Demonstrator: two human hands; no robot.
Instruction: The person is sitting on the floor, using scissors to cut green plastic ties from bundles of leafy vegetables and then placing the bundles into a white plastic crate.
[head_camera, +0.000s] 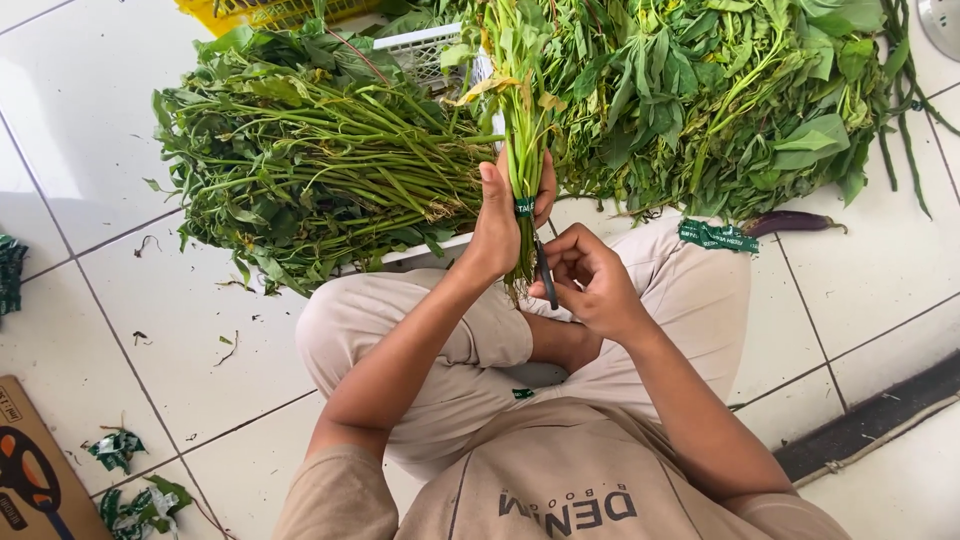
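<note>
Far left I've got torn green tape scraps (118, 449) on the white tile floor (80, 120), plus a cardboard box corner (25, 470) at the bottom edge. Moving in: big pile of long-stemmed greens (310, 150) lying across a white plastic crate (425, 45), stems pointing right. Centre now, left hand (500, 215) wrapped tight round a bunch of greens (525, 90), held upright w/ leaves up, cut ends down over the lap; green tape band (525, 208) sits right at the grip, thumb up along the stems. Just beside it, right hand (590, 280), fingers curled closed on dark scissors (545, 272), touching the bunch's lower stems; can't tell if blades are open. Further right, loose green tape strip (718, 236) on the knee, purple eggplant (790, 222) on the tile, leafy heap (720, 90) behind.
</note>
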